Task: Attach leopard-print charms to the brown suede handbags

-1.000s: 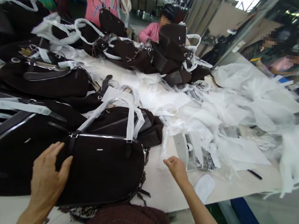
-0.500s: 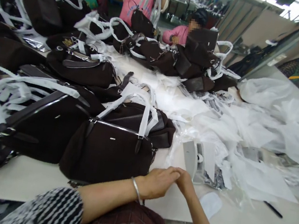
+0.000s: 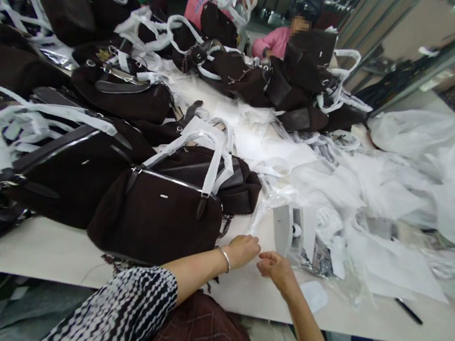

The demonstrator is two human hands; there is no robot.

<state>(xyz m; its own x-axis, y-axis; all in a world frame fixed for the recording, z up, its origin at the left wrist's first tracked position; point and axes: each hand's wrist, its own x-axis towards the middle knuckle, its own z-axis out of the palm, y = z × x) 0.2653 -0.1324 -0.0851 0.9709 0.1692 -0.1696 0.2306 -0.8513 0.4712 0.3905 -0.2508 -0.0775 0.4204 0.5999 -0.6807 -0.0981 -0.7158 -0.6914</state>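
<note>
Curled left hand [image 3: 243, 251] beside curled right hand [image 3: 277, 272] (cannot tell whether gripping anything); just left, on pale table [image 3: 49, 246], matte, round-cornered dark-brown bag [image 3: 154, 229] with white-wrapped handles [image 3: 213, 169] and silvery plate [image 3: 164, 196], too small to read.

One camera, worn on my head, faces forward and down. It views my left hand [image 3: 242, 251] and right hand [image 3: 280, 270] at close range, with the table [image 3: 61, 253] extending beyond.
</note>
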